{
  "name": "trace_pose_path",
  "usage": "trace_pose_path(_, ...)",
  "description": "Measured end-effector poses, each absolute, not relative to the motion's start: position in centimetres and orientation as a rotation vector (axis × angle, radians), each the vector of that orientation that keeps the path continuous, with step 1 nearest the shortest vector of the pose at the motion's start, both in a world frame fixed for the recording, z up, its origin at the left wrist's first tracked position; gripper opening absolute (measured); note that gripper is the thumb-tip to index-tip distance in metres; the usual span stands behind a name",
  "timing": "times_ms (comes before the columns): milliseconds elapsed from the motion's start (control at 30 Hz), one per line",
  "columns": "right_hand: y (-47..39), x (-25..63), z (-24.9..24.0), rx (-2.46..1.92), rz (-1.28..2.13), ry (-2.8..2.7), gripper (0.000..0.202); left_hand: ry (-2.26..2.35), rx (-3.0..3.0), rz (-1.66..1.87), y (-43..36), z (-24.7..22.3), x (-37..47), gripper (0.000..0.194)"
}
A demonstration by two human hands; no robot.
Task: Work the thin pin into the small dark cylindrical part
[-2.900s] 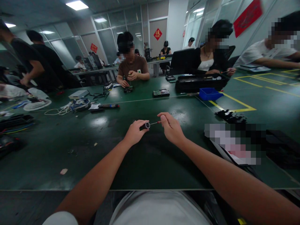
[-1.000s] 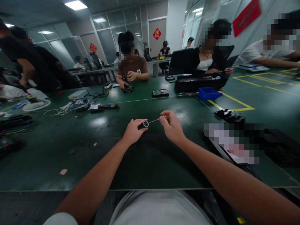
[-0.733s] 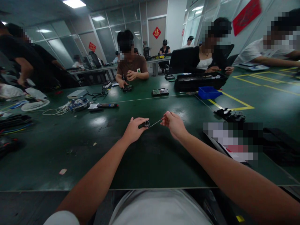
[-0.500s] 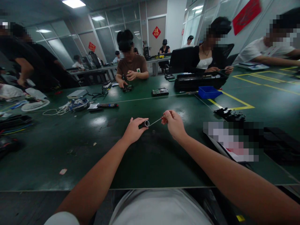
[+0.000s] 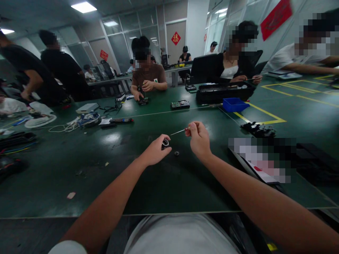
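Observation:
My left hand [image 5: 156, 151] is wrapped round a small black cylinder [image 5: 165, 144] with a pale ring at its open end. Thumb and fingers of my right hand [image 5: 199, 141] pinch a thin metal rod [image 5: 178, 132], whose tip points left, just above and apart from the cylinder. A small dark round part [image 5: 177, 153] lies on the green table [image 5: 169, 190] between my hands.
A blue tray [image 5: 235, 104] and a long black case [image 5: 225, 92] stand at the back right. A clipboard with papers [image 5: 262, 164] lies near my right forearm. Behind a circuit-board device [image 5: 180, 104], a person in brown works; cables and a pen-like tool [image 5: 123, 120] are at left.
The rod's tip has moved up, away from the cylinder's mouth. My left hand has tilted and lowered slightly, and my right hand has shifted a little right. The small round part now shows clearly.

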State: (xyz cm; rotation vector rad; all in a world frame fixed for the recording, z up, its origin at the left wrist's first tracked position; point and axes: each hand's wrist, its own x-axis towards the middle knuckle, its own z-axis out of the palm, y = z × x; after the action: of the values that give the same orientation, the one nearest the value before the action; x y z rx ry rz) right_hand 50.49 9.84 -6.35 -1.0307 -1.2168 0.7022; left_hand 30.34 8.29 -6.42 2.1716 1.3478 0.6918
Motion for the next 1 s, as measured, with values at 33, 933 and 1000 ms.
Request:
trace_pose_path(33,9.8,50.5,-6.4,-1.033,0.695,-1.231,0.025,1.341,2.230,0.616,8.1,-6.3,30.6,0.031)
trace_pose_path(933,10.4,50.4,-7.4,-1.016,0.771,-1.278,0.028,1.336,1.470,1.287,10.5,-5.1,22.2,0.029)
trace_pose_path(1000,10.4,50.5,-7.5,-1.025,0.775,-1.286,0.028,1.268,1.251,1.484,10.7,-4.8,19.5,0.028)
